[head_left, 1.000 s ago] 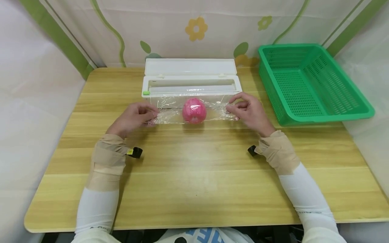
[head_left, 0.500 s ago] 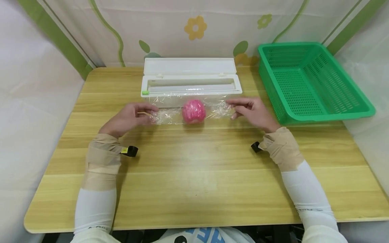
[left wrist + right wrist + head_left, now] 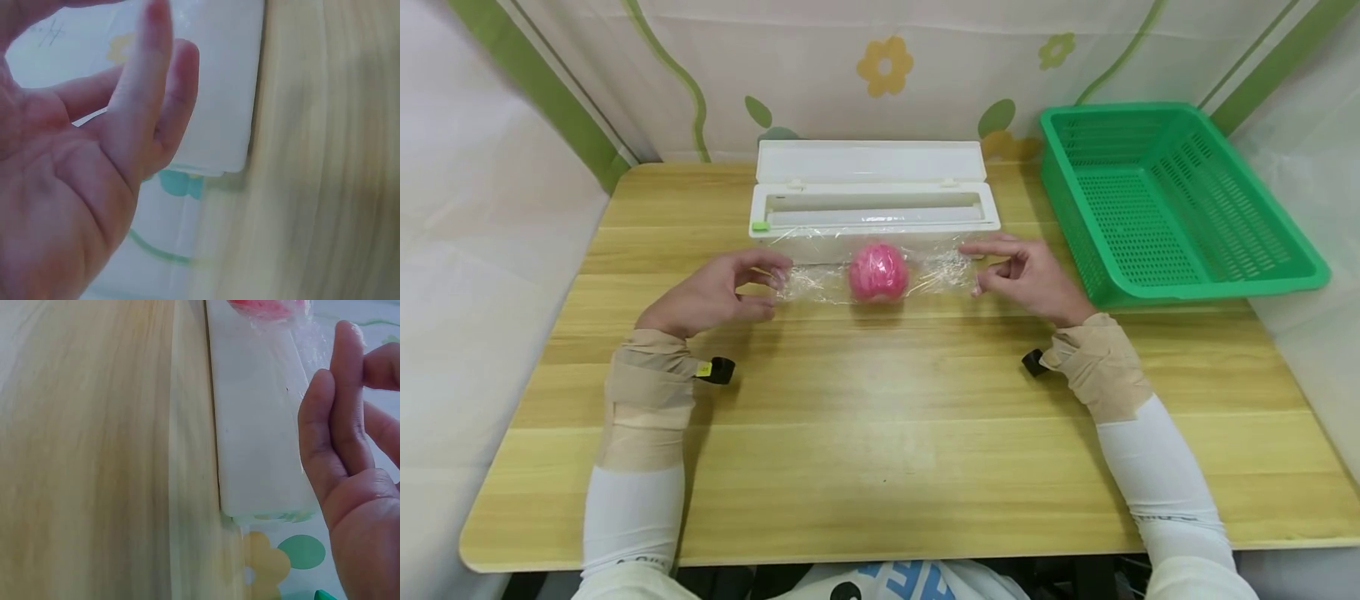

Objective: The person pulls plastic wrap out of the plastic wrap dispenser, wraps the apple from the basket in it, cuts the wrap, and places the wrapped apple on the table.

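A round pink thing [image 3: 878, 272] lies wrapped in clear cling film [image 3: 820, 282], with crumpled ends spreading left and right; its exact kind is unclear. Right behind it stands a white cling film dispenser [image 3: 880, 225], lid up, with the roll visible inside. By the film's left end is my left hand [image 3: 718, 292], thumb apart from its loosely bent fingers, gripping nothing. My right hand [image 3: 1026, 279] is at the film's right end, forefinger stretched toward the film and thumb apart. Whether either hand's fingertips touch the film is hard to tell.
A green plastic basket [image 3: 1157, 242] stands at the back right, beyond my right hand. The wooden table [image 3: 880, 467] reaches back to a flowered curtain [image 3: 820, 67]. A small green slider [image 3: 761, 227] sits on the dispenser's left front corner.
Both hands have drawn slightly outward from the film's ends, and the left thumb has parted from its fingers. The pink thing stays in its place.
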{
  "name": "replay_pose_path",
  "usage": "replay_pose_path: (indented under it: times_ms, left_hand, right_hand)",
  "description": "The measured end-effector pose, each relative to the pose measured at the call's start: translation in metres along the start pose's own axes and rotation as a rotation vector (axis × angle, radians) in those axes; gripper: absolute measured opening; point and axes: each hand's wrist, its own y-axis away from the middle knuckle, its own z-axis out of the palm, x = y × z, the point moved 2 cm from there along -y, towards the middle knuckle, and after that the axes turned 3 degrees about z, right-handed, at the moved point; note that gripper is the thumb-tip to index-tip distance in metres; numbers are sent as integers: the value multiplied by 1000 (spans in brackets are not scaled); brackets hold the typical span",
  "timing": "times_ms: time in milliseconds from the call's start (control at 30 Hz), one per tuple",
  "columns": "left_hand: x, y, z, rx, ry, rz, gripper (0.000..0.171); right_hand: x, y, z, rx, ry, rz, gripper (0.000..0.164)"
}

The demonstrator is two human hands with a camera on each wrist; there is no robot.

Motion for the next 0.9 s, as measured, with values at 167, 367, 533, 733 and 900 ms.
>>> replay_pose_path:
  times_ms: [167, 367, 533, 733, 900]
  left_hand:
    - [3, -4, 2, 76, -144, -26, 57]
    - [6, -9, 0, 176, -508, 53, 55]
    - [6, -11, 0, 250, -628, 71, 48]
    - [8, -13, 1, 351, -698, 141, 25]
    - [7, -13, 1, 375, -651, 176, 11]
  right_hand:
    - [5, 0, -1, 20, -25, -25, 42]
    - [14, -3, -2, 8, -63, -45, 45]
    - [16, -3, -2, -3, -75, -44, 45]
    - [11, -4, 0, 8, -65, -2, 48]
    - [-1, -5, 6, 7, -1, -38, 38]
